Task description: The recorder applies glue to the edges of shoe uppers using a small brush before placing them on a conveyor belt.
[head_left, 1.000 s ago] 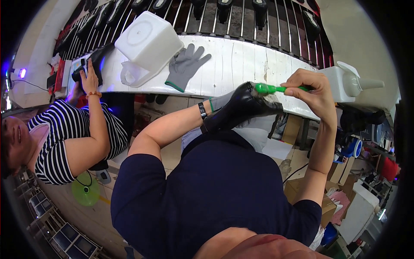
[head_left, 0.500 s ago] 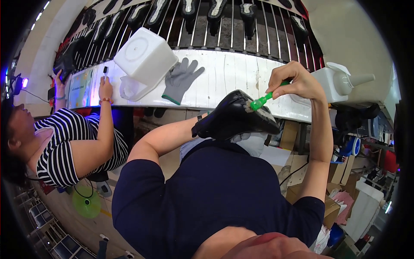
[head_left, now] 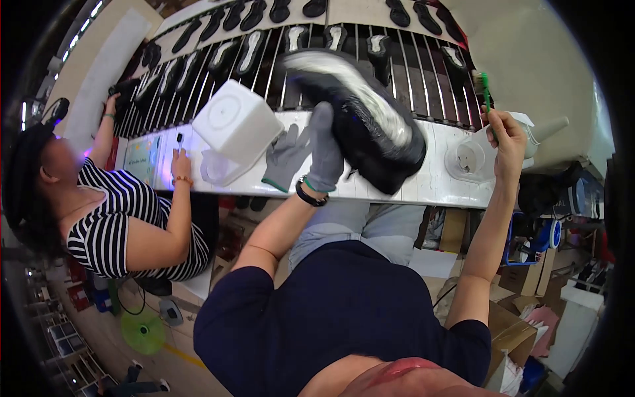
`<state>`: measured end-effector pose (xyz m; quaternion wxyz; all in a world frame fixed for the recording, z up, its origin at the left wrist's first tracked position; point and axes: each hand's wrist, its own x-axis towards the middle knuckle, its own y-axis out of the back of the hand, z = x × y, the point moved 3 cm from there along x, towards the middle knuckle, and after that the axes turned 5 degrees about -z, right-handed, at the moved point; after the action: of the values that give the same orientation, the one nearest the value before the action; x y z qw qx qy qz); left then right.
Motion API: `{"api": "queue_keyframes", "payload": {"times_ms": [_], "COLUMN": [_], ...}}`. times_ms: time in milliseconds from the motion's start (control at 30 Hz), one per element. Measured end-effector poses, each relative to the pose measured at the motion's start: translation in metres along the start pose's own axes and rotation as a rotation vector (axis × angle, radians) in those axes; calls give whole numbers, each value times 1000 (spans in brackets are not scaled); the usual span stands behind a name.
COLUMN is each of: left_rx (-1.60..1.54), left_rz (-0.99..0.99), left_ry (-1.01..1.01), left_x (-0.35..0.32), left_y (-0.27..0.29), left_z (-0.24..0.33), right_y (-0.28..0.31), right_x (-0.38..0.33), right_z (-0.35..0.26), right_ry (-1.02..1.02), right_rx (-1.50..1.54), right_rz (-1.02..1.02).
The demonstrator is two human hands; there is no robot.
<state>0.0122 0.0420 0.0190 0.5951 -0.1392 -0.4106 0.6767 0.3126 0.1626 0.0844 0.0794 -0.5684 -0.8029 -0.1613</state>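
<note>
My left hand [head_left: 325, 155] wears a grey glove and grips a black shoe upper [head_left: 405, 152]. The upper is tilted over the white bench, its long whitish underside turned up and smeared by motion. Off to the right, my bare right hand [head_left: 507, 135] is closed around a green-handled brush [head_left: 487, 96], which points upward with its bristles away from the shoe. Beside that hand, a clear plastic tub [head_left: 461, 173] stands on the bench.
A white square container [head_left: 231, 119] stands left of a loose grey glove [head_left: 283, 162]. Beyond the bench, a roller conveyor [head_left: 417, 92] carries several shoe uppers. A white spouted bottle [head_left: 546, 135] stands far right. A co-worker in a striped top [head_left: 132, 225] holds a small brush at left.
My left hand has lifted the shoe upper away from my lap toward the conveyor, turning its underside up. My right hand has drawn the brush off the shoe, to the right.
</note>
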Motion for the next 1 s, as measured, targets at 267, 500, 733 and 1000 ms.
{"api": "queue_keyframes", "payload": {"times_ms": [267, 500, 733, 1000], "left_rx": [1205, 1451, 1423, 1455], "left_rz": [-83, -213, -320, -291], "left_ry": [-771, -1212, -1161, -1059], "left_x": [-35, -47, -52, -40], "left_y": [-23, -6, 4, 14], "left_z": [37, 35, 43, 50], "right_y": [-51, -97, -110, -131], "right_x": [-36, -27, -33, -49], "right_z": [-39, -62, -60, -60], "right_ry": [165, 240, 200, 152], "right_rx": [126, -89, -180, -22], "right_rz": [198, 84, -158, -399]}}
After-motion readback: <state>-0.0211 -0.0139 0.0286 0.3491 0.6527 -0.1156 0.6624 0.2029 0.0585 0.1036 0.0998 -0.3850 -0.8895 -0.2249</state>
